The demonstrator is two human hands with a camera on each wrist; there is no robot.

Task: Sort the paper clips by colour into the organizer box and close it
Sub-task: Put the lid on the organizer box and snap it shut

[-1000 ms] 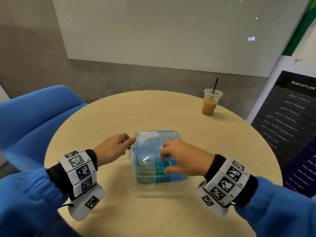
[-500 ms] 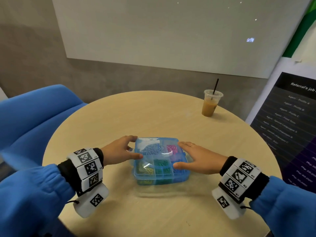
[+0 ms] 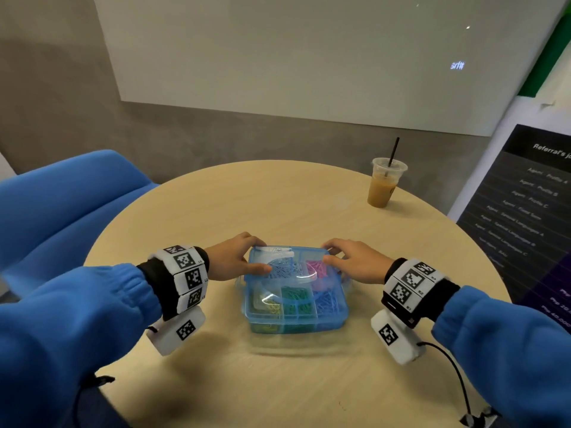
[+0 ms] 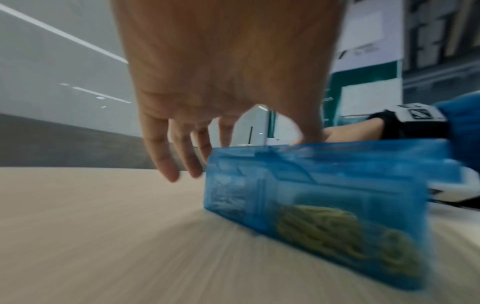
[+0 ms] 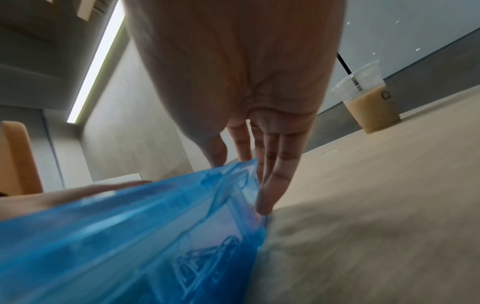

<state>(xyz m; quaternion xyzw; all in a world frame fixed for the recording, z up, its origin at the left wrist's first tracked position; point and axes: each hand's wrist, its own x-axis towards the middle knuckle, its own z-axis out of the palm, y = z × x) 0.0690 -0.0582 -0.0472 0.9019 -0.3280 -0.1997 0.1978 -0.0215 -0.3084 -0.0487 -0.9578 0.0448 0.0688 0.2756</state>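
The blue translucent organizer box is sitting near the middle of the round wooden bench, its lid down over the compartments. Through the lid, paper clips are showing in separate colours: yellow, green and light blue along the near row, blue and pink behind. The left hand is gripping the box's far left corner, thumb lying on the lid and fingers reaching over the back edge. The right hand is gripping the far right corner likewise, thumb on top, fingers running down the side. Farther off, an iced coffee cup with a black straw is standing near the bench's far right edge.
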